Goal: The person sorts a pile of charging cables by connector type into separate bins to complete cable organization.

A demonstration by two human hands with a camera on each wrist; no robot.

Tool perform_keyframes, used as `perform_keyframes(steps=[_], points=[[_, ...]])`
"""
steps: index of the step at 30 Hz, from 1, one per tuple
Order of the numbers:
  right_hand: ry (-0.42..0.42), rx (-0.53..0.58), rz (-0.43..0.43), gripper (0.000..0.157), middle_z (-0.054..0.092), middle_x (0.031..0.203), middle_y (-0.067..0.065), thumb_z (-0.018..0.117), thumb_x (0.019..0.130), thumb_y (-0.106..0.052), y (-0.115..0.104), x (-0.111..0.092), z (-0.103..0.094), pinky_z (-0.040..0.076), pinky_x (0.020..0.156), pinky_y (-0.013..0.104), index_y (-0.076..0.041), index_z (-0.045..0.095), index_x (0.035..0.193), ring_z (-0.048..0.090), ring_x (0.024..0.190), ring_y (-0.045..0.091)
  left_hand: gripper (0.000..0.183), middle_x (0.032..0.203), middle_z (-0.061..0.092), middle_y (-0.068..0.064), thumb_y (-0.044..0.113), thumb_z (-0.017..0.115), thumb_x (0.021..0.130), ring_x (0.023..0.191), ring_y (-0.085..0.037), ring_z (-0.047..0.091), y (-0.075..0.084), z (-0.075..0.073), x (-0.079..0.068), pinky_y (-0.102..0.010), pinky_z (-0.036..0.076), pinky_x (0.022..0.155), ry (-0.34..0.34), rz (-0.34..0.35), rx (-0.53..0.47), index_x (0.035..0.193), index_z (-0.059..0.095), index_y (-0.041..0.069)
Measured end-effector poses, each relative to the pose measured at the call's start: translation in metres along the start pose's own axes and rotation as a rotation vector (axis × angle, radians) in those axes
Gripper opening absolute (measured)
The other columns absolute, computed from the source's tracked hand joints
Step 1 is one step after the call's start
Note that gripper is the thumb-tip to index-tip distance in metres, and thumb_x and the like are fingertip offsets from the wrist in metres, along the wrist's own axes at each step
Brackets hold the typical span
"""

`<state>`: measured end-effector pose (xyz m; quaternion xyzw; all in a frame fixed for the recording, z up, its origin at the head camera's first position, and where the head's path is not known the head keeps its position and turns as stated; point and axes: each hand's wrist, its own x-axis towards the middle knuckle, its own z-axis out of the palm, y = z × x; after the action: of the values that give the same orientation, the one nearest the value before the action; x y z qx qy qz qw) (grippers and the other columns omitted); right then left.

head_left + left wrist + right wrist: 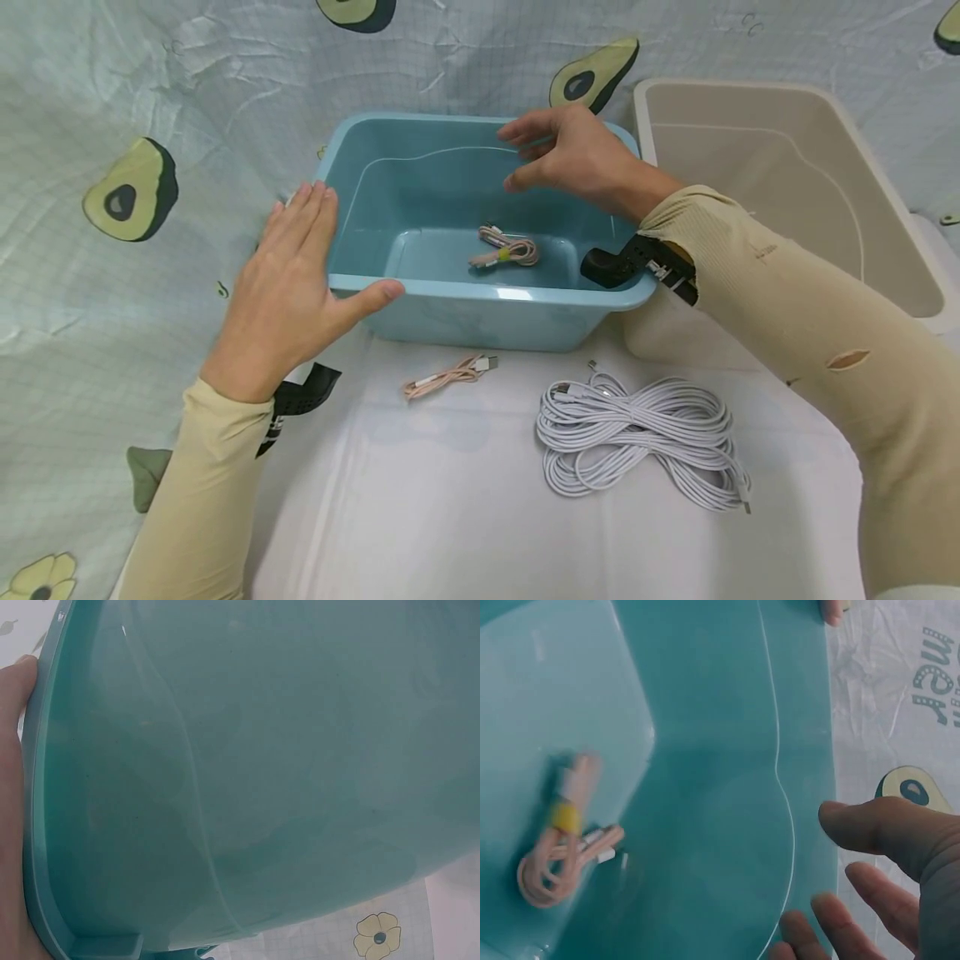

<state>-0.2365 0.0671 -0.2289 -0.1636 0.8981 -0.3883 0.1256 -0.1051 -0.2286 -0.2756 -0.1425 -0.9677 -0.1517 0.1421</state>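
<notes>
A blue plastic bin (450, 310) stands in the middle of the head view. My left hand (288, 279) rests on its left rim with the fingers straight and the thumb over the front corner. Above the bin's far right part hovers my right hand (566, 158), its fingers loosely bent and holding nothing. Coiled pinkish USB cable (510, 250) with a yellow tie lies on the bin floor; the right wrist view shows the pink cable (551, 862) away from my right hand (877, 885). I cannot tell if it is one bundle or two.
Before the bin, a small pink USB cable bundle (450, 375) lies on the white tabletop (450, 517). Right of it is a large coil of white cable (637, 437). A beige bin (757, 167) stands beside the blue one, under my right forearm. Avocado-print cloth (225, 83) hangs behind.
</notes>
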Motion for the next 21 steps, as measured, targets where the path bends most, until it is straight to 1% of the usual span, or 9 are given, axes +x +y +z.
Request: perform_keyframes(steps=[5, 12, 21], points=[[-0.010, -0.010, 0.005, 0.060, 0.050, 0.148, 0.003, 0.077, 0.083, -0.023, -0.0007, -0.0001, 0.0001, 0.046, 0.109, 0.036, -0.022, 0.054, 0.139, 0.050, 0.135, 0.017, 0.108, 0.161, 0.027, -0.017, 0.069, 0.064, 0.079, 0.153, -0.030, 0.020, 0.0001, -0.0001, -0.0005, -0.043, 0.011, 0.129, 0.003, 0.000, -0.003, 0.153, 0.025, 0.001], [-0.032, -0.030, -0.001, 0.060, 0.052, 0.146, 0.003, 0.077, 0.083, -0.025, -0.0035, -0.0020, -0.0011, 0.045, 0.110, 0.038, -0.022, 0.055, 0.138, 0.051, 0.134, 0.018, 0.108, 0.160, 0.027, -0.018, 0.069, 0.064, 0.079, 0.153, -0.031, 0.021, 0.0002, -0.0009, -0.0005, -0.043, 0.011, 0.129, 0.011, 0.003, -0.003, 0.153, 0.025, 0.001], [-0.058, 0.019, -0.044, 0.054, 0.057, 0.136, 0.004, 0.076, 0.084, -0.022, -0.0033, -0.0054, 0.0000, 0.048, 0.106, 0.036, -0.019, 0.056, 0.134, 0.057, 0.125, 0.018, 0.108, 0.161, 0.025, -0.017, 0.070, 0.063, 0.080, 0.154, -0.030, 0.020, 0.0003, 0.0001, 0.0005, -0.045, 0.011, 0.128, -0.008, -0.004, -0.003, 0.154, 0.024, 0.001]])
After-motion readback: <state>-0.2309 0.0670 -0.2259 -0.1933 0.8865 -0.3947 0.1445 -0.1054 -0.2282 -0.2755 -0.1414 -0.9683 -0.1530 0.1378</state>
